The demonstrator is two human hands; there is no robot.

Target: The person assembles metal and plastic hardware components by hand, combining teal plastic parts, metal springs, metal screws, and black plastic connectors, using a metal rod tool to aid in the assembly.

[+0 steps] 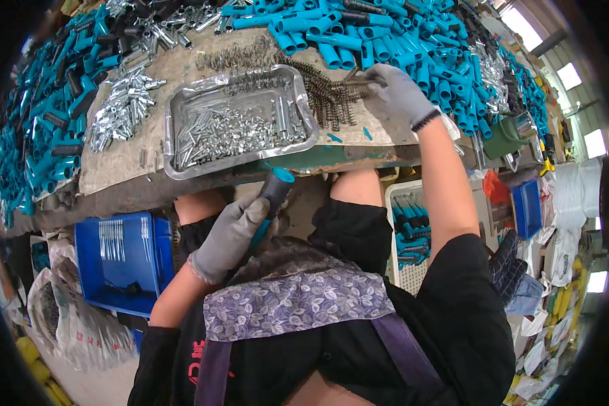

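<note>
My left hand (230, 237), in a grey glove, is wrapped round a teal tube handle with a black grip (276, 191), held tilted upward in front of the table edge. Out to the right, my gloved right hand (398, 91) reaches onto the table, its fingertips pinched at the end of a dark coil spring among the pile of springs (331, 101). A shallow metal tray (237, 161) between the hands holds many small silvery pins and short sleeves, plus a few longer tubes. Loose springs also lie over the tray's far rim.
Teal tube parts (352, 34) are heaped at the far right, with another teal heap (54, 122) at the left. Silvery metal sleeves (125, 105) lie left of the tray. Below the table stand a blue bin (115, 291) and a white basket (413, 274) of teal-and-black pieces.
</note>
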